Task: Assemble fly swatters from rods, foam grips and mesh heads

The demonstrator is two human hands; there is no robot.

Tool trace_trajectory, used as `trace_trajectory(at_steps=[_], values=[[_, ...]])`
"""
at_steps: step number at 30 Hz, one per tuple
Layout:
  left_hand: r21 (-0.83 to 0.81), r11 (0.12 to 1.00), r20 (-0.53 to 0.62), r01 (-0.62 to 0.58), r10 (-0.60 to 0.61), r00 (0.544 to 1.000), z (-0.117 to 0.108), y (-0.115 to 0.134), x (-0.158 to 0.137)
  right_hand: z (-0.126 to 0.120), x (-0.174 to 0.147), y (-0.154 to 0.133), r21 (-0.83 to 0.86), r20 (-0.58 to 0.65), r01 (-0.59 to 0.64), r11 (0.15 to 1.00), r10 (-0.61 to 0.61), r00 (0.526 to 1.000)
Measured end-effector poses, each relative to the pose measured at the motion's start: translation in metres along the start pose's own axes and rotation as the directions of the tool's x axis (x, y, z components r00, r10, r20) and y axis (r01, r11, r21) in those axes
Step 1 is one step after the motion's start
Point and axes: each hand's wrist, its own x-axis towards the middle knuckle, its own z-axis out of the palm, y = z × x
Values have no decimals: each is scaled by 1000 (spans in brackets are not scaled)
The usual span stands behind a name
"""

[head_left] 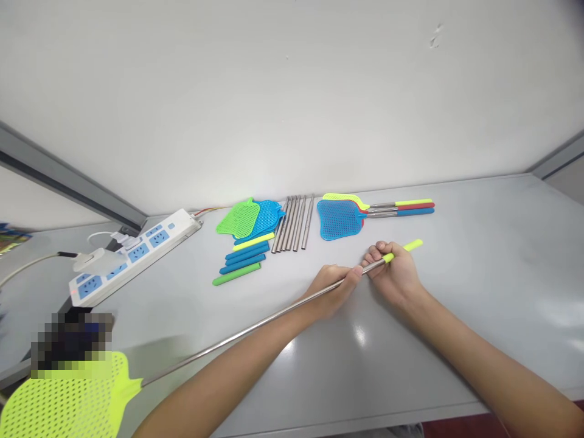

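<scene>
A long fly swatter (255,325) with a steel rod slants across the table, its perforated yellow-green head (68,401) at the lower left. My left hand (335,289) is closed around the rod, thumb along it, close to the handle. Just right of it, my right hand (392,274) wraps round the yellow handle sleeve (414,245), whose tip sticks out past the hand. Behind my hands lie three swatters with short rods, the blue one (340,219) on top of a red and a yellow one.
Several steel rods (296,225) lie side by side at the back. Left of them are loose green and blue swatter heads (239,220) and several coloured handle sleeves (237,274). A power strip (137,255) with plugs and cables stands at the left. A wall (292,109) closes off the back.
</scene>
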Motion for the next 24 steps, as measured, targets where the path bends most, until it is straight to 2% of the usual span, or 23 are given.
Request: trace_trajectory(at_steps=[4, 11, 19, 24], values=[[-170, 982, -9, 78, -81, 997, -2, 1, -3, 0, 1, -3, 19, -39, 18, 1000, -17, 999], [-301, 950, -92, 78, -110, 990, -4, -1, -2, 0, 6, -12, 47, -66, 42, 998, -39, 997], [-338, 937, -45, 85, -106, 993, -5, 0, -1, 3, 7, -18, 182, -26, 6, 983, -1, 1000], [-344, 938, -93, 47, -84, 992, -7, -2, -4, 1, 10, -29, 240, -7, 13, 971, -12, 1000]])
